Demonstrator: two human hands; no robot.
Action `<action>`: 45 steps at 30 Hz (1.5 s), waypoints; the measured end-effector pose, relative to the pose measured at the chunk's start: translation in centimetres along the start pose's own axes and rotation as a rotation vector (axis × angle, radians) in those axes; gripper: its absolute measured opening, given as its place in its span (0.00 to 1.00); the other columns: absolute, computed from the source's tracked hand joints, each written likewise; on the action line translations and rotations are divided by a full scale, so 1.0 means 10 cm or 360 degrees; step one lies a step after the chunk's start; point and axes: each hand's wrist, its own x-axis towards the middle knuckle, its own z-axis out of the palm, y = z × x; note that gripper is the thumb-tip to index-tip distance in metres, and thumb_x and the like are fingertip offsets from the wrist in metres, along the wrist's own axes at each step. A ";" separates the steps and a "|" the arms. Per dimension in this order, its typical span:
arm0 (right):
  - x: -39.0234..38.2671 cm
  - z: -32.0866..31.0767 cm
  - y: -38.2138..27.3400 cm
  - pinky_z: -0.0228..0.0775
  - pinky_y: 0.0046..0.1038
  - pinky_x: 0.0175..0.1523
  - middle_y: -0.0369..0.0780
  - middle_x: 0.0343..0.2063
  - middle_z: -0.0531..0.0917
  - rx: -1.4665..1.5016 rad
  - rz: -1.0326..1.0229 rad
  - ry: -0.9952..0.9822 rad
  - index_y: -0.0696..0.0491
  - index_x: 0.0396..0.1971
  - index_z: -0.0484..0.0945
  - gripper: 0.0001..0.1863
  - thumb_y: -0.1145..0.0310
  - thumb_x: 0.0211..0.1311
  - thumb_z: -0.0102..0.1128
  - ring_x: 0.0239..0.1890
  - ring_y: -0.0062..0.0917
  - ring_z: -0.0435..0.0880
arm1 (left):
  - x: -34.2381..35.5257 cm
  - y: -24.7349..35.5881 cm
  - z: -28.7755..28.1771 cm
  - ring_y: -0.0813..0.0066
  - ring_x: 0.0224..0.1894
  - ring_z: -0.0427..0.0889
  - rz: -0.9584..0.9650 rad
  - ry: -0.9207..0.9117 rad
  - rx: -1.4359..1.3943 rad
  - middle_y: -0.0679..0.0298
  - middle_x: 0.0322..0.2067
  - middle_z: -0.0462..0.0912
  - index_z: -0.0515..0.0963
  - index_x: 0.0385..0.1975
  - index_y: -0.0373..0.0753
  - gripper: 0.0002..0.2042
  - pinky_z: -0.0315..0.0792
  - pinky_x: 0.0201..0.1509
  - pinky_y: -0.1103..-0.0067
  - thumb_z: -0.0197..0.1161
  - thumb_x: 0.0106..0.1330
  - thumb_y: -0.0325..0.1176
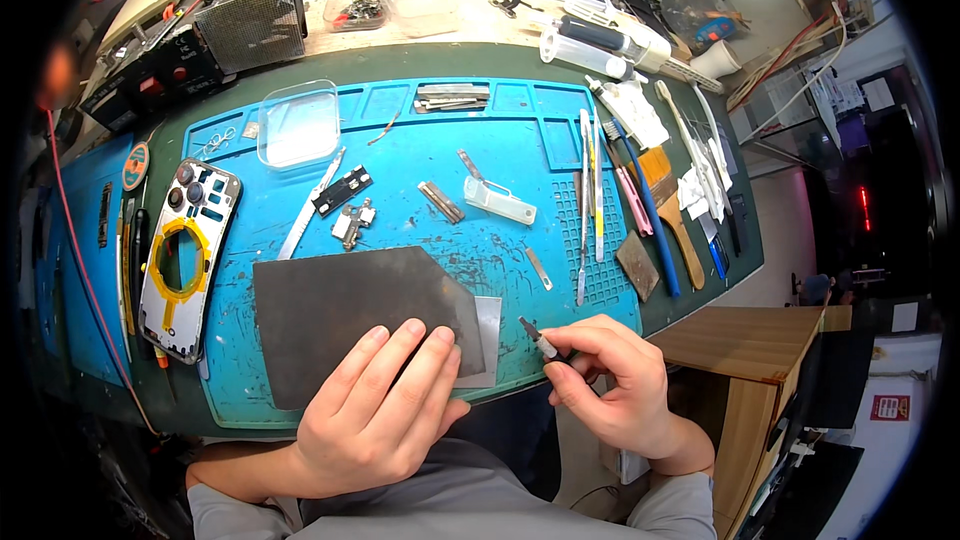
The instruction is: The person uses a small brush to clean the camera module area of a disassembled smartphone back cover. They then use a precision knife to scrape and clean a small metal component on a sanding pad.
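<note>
The left hand [375, 410] is lying flat and unclenched, fingers spread, pressing down on a dark grey sheet with one clipped corner [350, 315], which is resting on the blue silicone work mat [420, 210] at the six o'clock edge of the bench [400, 60]. A smaller pale grey sheet [488, 340] is peeking out from under it at three o'clock. The right hand [610, 380] is pinching a slim craft knife [540, 338], its blade pointing toward ten o'clock, just beside that pale sheet. No cut is showing in the sheets, so the trimming appears hardly begun. At nine o'clock, an opened white phone frame [185, 260] is lying with its parts scattered near twelve o'clock.
</note>
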 end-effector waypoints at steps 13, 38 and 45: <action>0.03 -0.17 -0.07 0.86 0.22 0.35 0.48 0.50 0.83 0.0621 -0.0097 -0.0263 0.64 0.57 0.83 0.15 0.87 0.77 0.53 0.40 0.32 0.95 | -0.01 -0.01 0.00 0.60 0.61 0.88 0.0009 0.0017 0.0000 0.57 0.57 0.89 0.91 0.51 0.36 0.18 0.80 0.69 0.64 0.63 0.79 0.43; 0.56 0.39 -0.04 0.72 0.27 0.31 0.42 0.37 0.89 -0.0094 -0.0552 0.0082 0.60 0.43 0.84 0.05 0.73 0.78 0.68 0.27 0.25 0.82 | -0.04 0.01 0.04 0.59 0.60 0.89 -0.0027 0.0100 -0.0030 0.55 0.55 0.91 0.91 0.50 0.35 0.18 0.81 0.68 0.63 0.62 0.79 0.42; 0.64 0.37 -0.12 0.71 0.27 0.29 0.41 0.32 0.87 -0.0356 -0.0707 0.0082 0.59 0.40 0.85 0.02 0.78 0.72 0.71 0.26 0.28 0.82 | -0.04 0.00 0.06 0.59 0.59 0.90 -0.0018 0.0123 -0.0044 0.56 0.54 0.91 0.91 0.49 0.34 0.18 0.81 0.68 0.63 0.61 0.80 0.42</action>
